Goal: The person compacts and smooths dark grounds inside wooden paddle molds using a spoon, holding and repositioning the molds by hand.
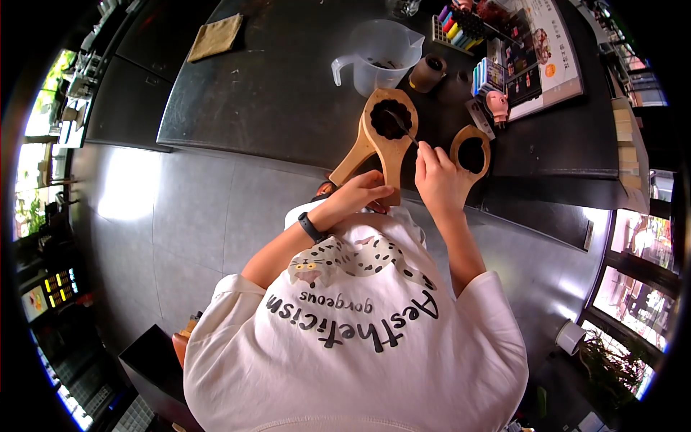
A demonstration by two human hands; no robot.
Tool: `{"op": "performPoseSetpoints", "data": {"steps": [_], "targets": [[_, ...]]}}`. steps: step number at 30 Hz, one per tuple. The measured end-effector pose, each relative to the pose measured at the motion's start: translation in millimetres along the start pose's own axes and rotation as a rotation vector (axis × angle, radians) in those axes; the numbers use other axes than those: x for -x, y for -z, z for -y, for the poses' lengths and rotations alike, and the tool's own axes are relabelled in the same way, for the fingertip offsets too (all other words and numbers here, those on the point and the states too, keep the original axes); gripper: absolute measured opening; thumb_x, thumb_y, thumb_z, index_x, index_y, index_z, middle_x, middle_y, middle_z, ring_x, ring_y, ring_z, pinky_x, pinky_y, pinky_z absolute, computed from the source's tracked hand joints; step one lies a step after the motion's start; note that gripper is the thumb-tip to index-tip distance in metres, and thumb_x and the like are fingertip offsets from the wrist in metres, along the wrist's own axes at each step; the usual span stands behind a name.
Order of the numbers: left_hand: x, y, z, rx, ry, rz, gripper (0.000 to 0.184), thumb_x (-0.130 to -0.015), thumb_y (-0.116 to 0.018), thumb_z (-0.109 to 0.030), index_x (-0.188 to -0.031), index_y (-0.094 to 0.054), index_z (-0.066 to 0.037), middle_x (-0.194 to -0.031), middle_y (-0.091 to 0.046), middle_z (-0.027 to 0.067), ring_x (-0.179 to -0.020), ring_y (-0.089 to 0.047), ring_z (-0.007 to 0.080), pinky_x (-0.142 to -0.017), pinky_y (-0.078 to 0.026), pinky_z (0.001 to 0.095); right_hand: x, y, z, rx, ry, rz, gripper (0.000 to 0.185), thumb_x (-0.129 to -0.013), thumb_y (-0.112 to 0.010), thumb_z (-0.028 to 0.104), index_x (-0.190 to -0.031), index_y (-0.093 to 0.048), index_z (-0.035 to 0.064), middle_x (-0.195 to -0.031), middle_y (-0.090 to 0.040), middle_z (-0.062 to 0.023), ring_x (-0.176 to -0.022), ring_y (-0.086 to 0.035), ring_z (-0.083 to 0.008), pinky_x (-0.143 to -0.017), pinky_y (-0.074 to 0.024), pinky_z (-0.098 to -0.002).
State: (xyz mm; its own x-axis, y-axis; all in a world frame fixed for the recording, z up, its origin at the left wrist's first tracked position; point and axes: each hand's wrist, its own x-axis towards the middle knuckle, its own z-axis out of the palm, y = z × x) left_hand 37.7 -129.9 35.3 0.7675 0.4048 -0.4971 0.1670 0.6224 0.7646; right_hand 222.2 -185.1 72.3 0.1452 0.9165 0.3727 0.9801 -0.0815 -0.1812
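Note:
My left hand [358, 193], with a dark band on its wrist, is closed around the handle end of a wooden mold [392, 149] at the counter's near edge. A dark substance fills the mold's scalloped hollow. My right hand [436, 176] pinches a thin metal tool [407, 132], whose tip reaches into that hollow. Under the mold's left side another wooden handle [351, 160] slants out. To the right of my right hand lies a smaller wooden mold [483, 140] with a dark round hollow.
A clear plastic jug [380, 52] and a small brown cup [427, 73] stand behind the mold. Markers in a rack [455, 32], a pink figurine [497, 105] and a printed board [559, 50] are at the back right. A folded tan cloth [216, 37] lies back left.

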Motion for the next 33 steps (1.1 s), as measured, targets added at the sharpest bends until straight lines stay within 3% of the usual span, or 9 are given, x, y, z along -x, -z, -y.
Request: {"op": "performPoseSetpoints", "data": {"steps": [6, 9, 22, 33], "targets": [[0.1, 0.3, 0.2, 0.001, 0.004, -0.001, 0.028, -0.099, -0.059, -0.023, -0.115, -0.054, 0.000, -0.095, -0.064, 0.0068, -0.084, -0.065, 0.0146, -0.078, -0.054, 0.0280, -2.2, 0.2, -12.5, -0.105, 0.001, -0.129, 0.012, -0.090, -0.063, 0.014, -0.101, -0.067, 0.0097, -0.075, -0.061, -0.0066, -0.059, -0.064, -0.0282, -0.050, -0.0514, -0.0361], [0.2, 0.9, 0.6, -0.008, 0.004, 0.005, 0.028, -0.100, -0.058, -0.023, -0.115, -0.054, 0.000, -0.095, -0.064, 0.0067, -0.084, -0.065, 0.0145, -0.077, -0.054, 0.0279, -6.8, 8.6, -11.4, -0.102, -0.058, -0.086, 0.012, -0.091, -0.062, 0.010, -0.101, -0.068, 0.0051, -0.078, -0.064, -0.0091, -0.064, -0.064, -0.0305, -0.056, -0.0520, -0.0382], [-1.3, 2.3, 4.5, -0.001, -0.008, 0.007, 0.027, -0.100, -0.058, -0.023, -0.113, -0.054, 0.000, -0.093, -0.063, 0.0061, -0.083, -0.063, 0.0141, -0.077, -0.053, 0.0279, -7.0, -6.1, -13.0, 0.069, -0.027, -0.046, 0.011, -0.090, -0.065, 0.013, -0.099, -0.068, 0.0093, -0.076, -0.063, -0.0063, -0.061, -0.065, -0.0286, -0.053, -0.0532, -0.0369], [-2.3, 4.0, 4.8, -0.030, -0.015, 0.017, 0.026, -0.100, -0.058, -0.023, -0.112, -0.054, 0.000, -0.092, -0.064, 0.0063, -0.082, -0.064, 0.0140, -0.077, -0.053, 0.0278, -6.5, 7.9, -8.8, -0.015, -0.017, -0.087, 0.011, -0.090, -0.064, 0.011, -0.100, -0.069, 0.0094, -0.076, -0.063, -0.0059, -0.061, -0.064, -0.0284, -0.053, -0.0522, -0.0369]]}}
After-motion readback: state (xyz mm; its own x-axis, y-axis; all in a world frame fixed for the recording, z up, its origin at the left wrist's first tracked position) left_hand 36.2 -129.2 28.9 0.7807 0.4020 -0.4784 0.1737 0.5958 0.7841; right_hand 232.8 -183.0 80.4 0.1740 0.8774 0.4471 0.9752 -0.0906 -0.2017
